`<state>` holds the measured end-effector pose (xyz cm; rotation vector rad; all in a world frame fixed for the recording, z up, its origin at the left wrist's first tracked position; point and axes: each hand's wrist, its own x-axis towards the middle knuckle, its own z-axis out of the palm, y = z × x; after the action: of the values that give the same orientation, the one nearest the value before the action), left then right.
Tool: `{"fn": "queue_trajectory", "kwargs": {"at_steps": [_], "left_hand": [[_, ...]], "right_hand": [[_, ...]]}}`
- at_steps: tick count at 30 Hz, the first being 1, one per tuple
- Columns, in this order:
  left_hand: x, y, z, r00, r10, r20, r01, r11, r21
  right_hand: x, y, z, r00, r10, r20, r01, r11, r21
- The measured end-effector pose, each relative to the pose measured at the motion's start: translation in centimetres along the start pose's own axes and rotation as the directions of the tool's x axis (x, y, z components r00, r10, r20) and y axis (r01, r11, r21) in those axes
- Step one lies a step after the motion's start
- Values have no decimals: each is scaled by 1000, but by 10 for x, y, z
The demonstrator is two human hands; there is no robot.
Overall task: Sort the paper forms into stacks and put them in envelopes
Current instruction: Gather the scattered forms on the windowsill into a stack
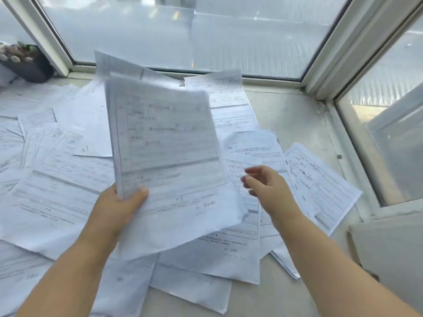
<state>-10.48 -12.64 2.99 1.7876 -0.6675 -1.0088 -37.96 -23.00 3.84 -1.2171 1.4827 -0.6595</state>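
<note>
Head view
Left hand (119, 209): nearest the lens, forearm rising from the bottom edge – thumb pressed flat on the front of a held sheaf (167, 161), fingers behind it and unseen, so clamped on the lower left corner.
Held sheaf: several forms lifted clear of the sill, tilted back, lower right corner drooping.
Right hand (265, 184): empty, fingers apart and loosely curled, just beside the sheaf's right edge, above the loose forms (320, 186).
Loose forms: scattered and overlapping across the window sill (293, 115), on both sides and beneath the sheaf.
Step in hand: judged to be gathering and sorting – no envelope filled yet.
Next move: probably called for the right hand to close on one more sheet, or steady the sagging edge, without dragging its neighbours.
Hard to make out: print on the forms blurred, types not told apart; sheet count in the sheaf unclear.
Cut off: pale flat object (389, 255) at right, possibly envelopes – could not tell; dark pot (29, 67) at far left partly out of frame.
</note>
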Motion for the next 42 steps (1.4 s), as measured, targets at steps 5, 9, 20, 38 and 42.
{"fn": "queue_trajectory", "kwargs": {"at_steps": [5, 9, 20, 38, 42], "left_hand": [[-27, -62, -67, 931, -327, 165, 328, 944, 19], [-42, -92, -73, 897, -415, 151, 406, 910, 83], [-46, -84, -68, 886, -416, 202, 433, 900, -47], [-76, -78, -48, 860, -430, 276, 504, 803, -318], [-80, -81, -48, 860, -426, 282, 498, 822, -276]], "right_hand": [[-37, 59, -34, 915, 390, -104, -393, 919, -18], [-57, 65, -33, 851, 502, -157, -481, 863, 152], [-49, 58, 29, 935, 273, -227, -326, 913, -244], [-99, 60, 89, 998, 11, 55, 13, 911, -411], [-112, 67, 114, 997, 46, 55, -23, 931, -364]]}}
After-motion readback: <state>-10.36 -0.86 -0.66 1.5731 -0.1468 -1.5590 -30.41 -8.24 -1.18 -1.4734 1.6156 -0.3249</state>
